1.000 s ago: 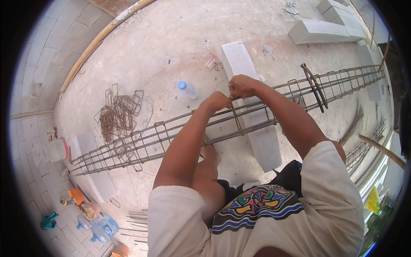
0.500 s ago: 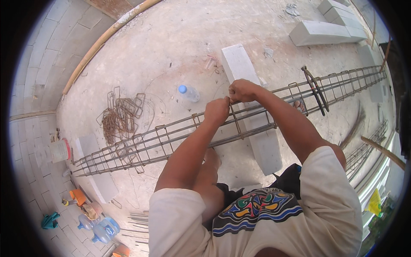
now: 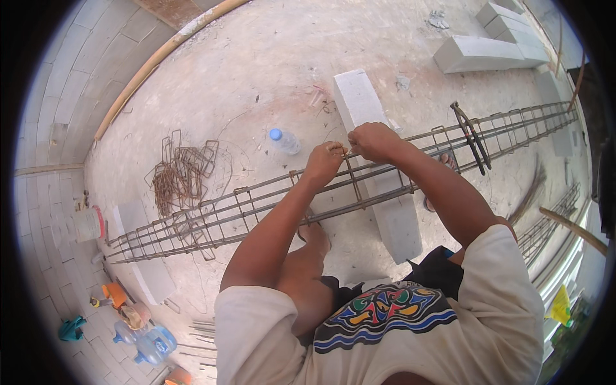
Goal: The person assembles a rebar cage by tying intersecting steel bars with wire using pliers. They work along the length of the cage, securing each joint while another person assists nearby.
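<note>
A long rebar cage (image 3: 256, 210) of dark steel bars and square stirrups lies slantwise in front of me. Both my hands are at its far upper bar, beside the stirrup (image 3: 354, 183) that crosses over the middle block. My left hand (image 3: 325, 162) is closed, its fingertips curled together just left of that stirrup. Slightly farther and to the right, my right hand (image 3: 374, 142) is closed in a pinch. Anything between the fingers is too small to make out. A dark tool like long-handled pincers (image 3: 473, 138) rests across the cage to the right.
A pale block (image 3: 393, 224) supports the cage's middle; another block (image 3: 154, 279) lies under its left end. Loose stirrups (image 3: 183, 170) are heaped at left, near a blue-capped bottle (image 3: 285, 142). More blocks (image 3: 481, 52) lie far right; water jugs (image 3: 154, 345) stand lower left.
My hands have drawn slightly apart along the bar. The left hand has turned, so its curled fingers show more; the right hand has shifted a little right and nearer.
</note>
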Demonstrator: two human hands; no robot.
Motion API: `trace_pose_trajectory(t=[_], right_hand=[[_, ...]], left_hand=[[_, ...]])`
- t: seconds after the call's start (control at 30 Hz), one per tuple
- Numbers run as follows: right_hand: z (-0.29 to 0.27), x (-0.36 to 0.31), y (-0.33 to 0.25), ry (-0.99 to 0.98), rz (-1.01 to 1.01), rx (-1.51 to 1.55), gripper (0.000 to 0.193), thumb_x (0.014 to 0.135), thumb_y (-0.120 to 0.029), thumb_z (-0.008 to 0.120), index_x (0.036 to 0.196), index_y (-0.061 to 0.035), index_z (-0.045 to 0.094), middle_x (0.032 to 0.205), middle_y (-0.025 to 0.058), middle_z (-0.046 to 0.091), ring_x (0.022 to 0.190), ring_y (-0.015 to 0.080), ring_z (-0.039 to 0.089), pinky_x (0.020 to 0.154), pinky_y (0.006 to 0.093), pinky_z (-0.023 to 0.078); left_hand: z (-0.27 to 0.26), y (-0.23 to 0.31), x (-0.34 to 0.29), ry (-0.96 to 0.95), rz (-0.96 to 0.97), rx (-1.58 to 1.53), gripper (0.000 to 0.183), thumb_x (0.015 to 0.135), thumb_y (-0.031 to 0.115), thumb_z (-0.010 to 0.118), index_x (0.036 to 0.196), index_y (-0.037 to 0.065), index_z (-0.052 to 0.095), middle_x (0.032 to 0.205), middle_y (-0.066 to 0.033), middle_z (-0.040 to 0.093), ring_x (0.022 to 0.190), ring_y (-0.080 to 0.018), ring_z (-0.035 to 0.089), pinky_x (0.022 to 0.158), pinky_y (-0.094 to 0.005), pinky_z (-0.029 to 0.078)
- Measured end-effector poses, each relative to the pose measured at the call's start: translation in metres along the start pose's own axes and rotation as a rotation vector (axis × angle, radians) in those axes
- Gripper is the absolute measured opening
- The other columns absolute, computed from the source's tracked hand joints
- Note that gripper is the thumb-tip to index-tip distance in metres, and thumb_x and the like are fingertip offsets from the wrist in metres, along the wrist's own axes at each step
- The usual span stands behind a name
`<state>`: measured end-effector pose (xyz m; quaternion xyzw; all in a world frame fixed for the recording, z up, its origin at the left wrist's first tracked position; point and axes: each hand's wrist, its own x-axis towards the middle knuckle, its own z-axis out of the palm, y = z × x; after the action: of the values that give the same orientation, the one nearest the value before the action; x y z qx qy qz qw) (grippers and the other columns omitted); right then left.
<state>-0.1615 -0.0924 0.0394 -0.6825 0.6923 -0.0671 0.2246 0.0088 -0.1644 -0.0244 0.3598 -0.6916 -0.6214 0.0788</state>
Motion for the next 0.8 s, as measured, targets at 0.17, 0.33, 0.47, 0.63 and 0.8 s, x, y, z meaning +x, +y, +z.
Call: trace_pose_trajectory(t=[0.17,0.33,0.47,0.63,0.8], right_hand=[[-0.008,-0.005,-0.021,0.005,-0.19,-0.144,0.01,0.077,-0.011,0.06,0.077,-0.0053,0.069,0.078,0.0156,0.067,0.075,0.0336,0.067,0.067,0.0424,0.053],[-0.029,0.028,-0.047,-0.168,-0.191,-0.263,0.01,0.074,-0.01,0.062,0.078,-0.0048,0.07,0.078,0.0154,0.068,0.073,0.0333,0.067,0.065,0.042,0.053],[-0.031,0.056,-0.021,-0.185,-0.109,-0.132,0.016,0.078,-0.02,0.066,0.078,-0.004,0.069,0.078,0.0168,0.066,0.079,0.0348,0.065,0.07,0.0431,0.051],[-0.001,0.034,0.036,-0.029,0.098,0.177,0.028,0.081,-0.027,0.067,0.078,0.0006,0.066,0.078,0.0196,0.065,0.075,0.0359,0.061,0.069,0.0429,0.048],[0.032,-0.027,0.019,0.076,0.376,0.413,0.031,0.088,-0.03,0.061,0.082,-0.0003,0.066,0.084,0.0216,0.065,0.084,0.0386,0.062,0.074,0.0471,0.046]], left_hand=[[0.0,0.03,-0.011,-0.083,-0.041,0.315,0.027,0.082,0.007,0.053,0.103,-0.004,0.066,0.096,-0.0224,0.069,0.087,-0.0255,0.066,0.077,-0.0358,0.05],[-0.002,0.011,-0.009,-0.045,0.017,0.337,0.024,0.08,0.01,0.057,0.099,0.003,0.069,0.093,-0.0216,0.067,0.086,-0.0354,0.064,0.077,-0.0409,0.049],[0.003,0.018,-0.007,-0.02,-0.032,0.2,0.021,0.079,0.013,0.06,0.095,0.004,0.07,0.091,-0.0182,0.068,0.083,-0.0324,0.066,0.074,-0.0396,0.05],[0.019,0.012,0.002,0.1,-0.002,0.296,0.022,0.079,0.016,0.066,0.094,0.001,0.07,0.086,-0.0158,0.07,0.078,-0.027,0.066,0.074,-0.0354,0.05],[0.016,0.014,-0.01,0.205,-0.008,0.282,0.022,0.079,0.019,0.067,0.093,0.002,0.071,0.088,-0.0167,0.07,0.083,-0.0291,0.067,0.078,-0.0359,0.051]])
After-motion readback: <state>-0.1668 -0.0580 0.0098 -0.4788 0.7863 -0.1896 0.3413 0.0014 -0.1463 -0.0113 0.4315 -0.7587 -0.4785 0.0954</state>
